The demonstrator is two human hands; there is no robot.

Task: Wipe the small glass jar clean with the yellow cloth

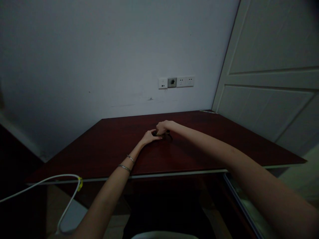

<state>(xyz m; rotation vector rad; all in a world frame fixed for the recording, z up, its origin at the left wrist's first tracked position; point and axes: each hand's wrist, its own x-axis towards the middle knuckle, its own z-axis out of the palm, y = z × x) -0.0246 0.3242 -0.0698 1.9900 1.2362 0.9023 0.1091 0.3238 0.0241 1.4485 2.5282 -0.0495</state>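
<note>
Here, hands [149,136] holding dark object [155,133], open drawer [241,206]

two silvery bracelets [124,168], left wrist [136,151] | bare forearms [209,143] | dark legwear [165,214], probably

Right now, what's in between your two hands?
In the head view, a small dark object shows between the left hand and right hand; it's too hidden to name.
</note>
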